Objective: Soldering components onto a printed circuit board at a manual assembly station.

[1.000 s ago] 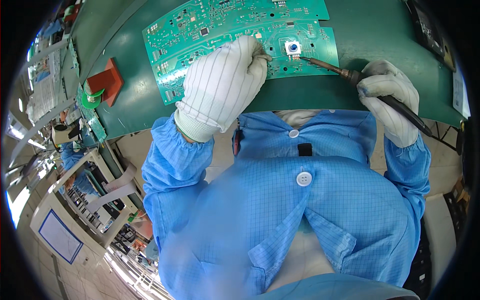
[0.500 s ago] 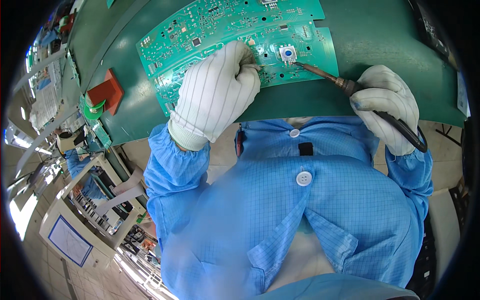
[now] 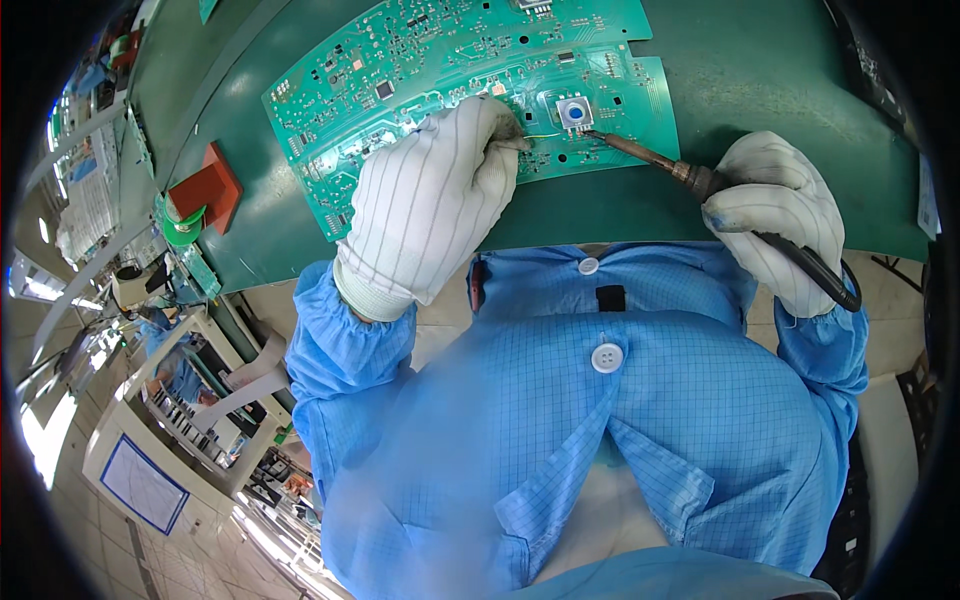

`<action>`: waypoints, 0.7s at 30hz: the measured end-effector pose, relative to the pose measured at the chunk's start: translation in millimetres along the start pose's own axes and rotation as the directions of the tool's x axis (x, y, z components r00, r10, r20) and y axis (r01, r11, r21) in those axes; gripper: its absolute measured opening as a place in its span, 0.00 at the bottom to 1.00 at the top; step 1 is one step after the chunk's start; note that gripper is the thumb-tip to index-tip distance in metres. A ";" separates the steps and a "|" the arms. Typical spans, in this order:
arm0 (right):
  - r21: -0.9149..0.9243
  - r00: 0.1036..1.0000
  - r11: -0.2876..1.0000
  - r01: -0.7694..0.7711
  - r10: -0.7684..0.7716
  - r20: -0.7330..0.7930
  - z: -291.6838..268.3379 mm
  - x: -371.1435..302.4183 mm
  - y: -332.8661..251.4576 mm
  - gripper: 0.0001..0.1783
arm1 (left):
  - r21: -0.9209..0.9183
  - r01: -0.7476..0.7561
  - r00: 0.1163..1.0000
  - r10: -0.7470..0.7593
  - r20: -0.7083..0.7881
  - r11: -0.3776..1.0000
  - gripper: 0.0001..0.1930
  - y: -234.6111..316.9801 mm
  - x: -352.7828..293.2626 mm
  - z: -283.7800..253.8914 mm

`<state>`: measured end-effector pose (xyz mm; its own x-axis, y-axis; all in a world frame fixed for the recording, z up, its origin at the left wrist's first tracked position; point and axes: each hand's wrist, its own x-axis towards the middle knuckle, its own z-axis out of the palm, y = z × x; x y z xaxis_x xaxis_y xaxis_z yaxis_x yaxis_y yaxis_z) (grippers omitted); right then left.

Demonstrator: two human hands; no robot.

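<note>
A green circuit board (image 3: 645, 100) lies on the table in front of me, and a white square component with a blue round centre (image 3: 574, 113) sits near its right end. My gloved left hand (image 3: 432, 195) rests over the board, fingertips pinched around a thin solder wire (image 3: 543, 136) that reaches toward this component. From the right, my gloved right hand (image 3: 780, 210) grips a soldering iron (image 3: 648, 155) by its handle. The iron's tip meets the lower right edge of the component. My left hand covers the middle of the board.
Beyond it is another populated green board section (image 3: 440, 45); whether they are joined I cannot tell. On the left of the green table (image 3: 745, 70) stand a red-brown block (image 3: 208, 190) and a green round item (image 3: 182, 228). The iron's black cable (image 3: 848, 290) loops beside my right wrist.
My left hand has shifted slightly down, and the wire at its fingertips now shows. The board's left end has slid slightly left. The iron's tip stays by the component.
</note>
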<state>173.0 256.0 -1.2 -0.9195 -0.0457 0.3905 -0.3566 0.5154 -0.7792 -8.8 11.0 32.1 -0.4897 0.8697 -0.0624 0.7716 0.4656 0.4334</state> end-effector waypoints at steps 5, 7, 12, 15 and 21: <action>-0.006 0.999 1.000 0.024 -0.024 0.023 0.6 1.1 1.8 0.13 | 0.018 0.031 0.999 -0.030 -0.043 0.999 0.05 1.8 -2.2 3.0; 0.042 0.999 0.999 0.028 -0.029 0.014 9.4 3.7 9.6 0.14 | 0.068 0.065 0.996 -0.061 -0.065 0.996 0.05 2.0 -9.8 7.3; -0.022 0.995 0.995 0.095 -0.095 0.001 6.2 2.2 0.7 0.13 | 0.104 0.057 0.993 -0.046 -0.106 0.993 0.06 5.1 -7.6 11.1; -0.060 0.993 0.992 0.113 -0.111 0.035 7.5 5.1 2.3 0.13 | 0.130 0.017 0.993 -0.002 -0.114 0.991 0.06 3.6 -10.4 14.7; -0.057 0.992 0.991 0.123 -0.121 0.038 7.4 4.9 2.8 0.14 | 0.135 0.050 0.990 -0.032 -0.136 0.990 0.07 7.7 -13.1 14.1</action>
<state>166.2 250.9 -5.0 -0.8754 -0.1400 0.4627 -0.4566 0.5540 -0.6961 9.3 5.6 23.6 -0.5645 0.8241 0.0467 0.7939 0.5266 0.3041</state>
